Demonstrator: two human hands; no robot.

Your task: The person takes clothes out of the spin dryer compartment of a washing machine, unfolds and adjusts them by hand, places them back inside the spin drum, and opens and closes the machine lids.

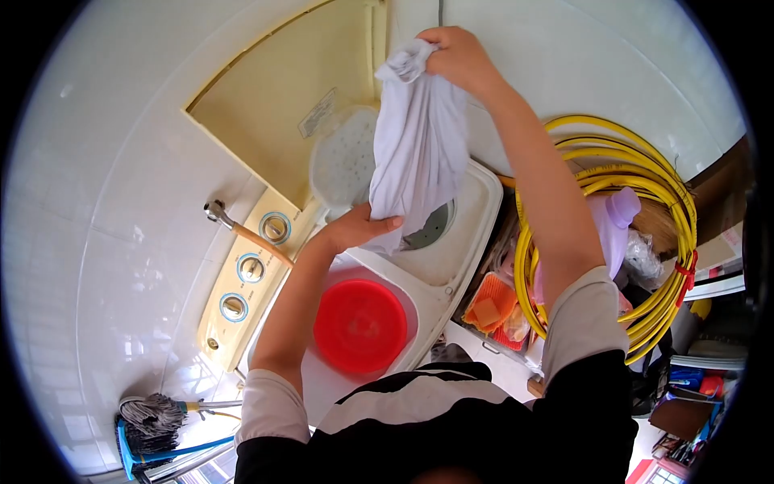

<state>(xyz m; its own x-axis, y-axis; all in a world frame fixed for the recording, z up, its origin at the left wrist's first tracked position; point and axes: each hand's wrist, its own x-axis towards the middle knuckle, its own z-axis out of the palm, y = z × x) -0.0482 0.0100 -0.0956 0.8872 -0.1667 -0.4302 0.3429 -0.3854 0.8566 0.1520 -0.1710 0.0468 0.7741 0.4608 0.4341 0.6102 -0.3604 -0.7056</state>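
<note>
A pale lavender-white cloth (419, 145) hangs in the air above the round opening (431, 228) of a washing machine's smaller tub. My right hand (461, 56) grips its bunched top end, high up near the wall. Lower down, my left hand (357, 229) has its thumb over the cloth's bottom part, with the other fingers behind it. A translucent perforated disc (345, 157) leans behind the cloth, against the raised cream lid (282, 97). In the larger tub sits a red basin (360, 326).
The control panel (251, 270) with three dials and a tap-ended hose (242, 230) are on the left. Coiled yellow hose (584, 133), a lavender bottle (617, 218) and an orange basket (490, 302) stand right. A mop (151, 415) is lower left.
</note>
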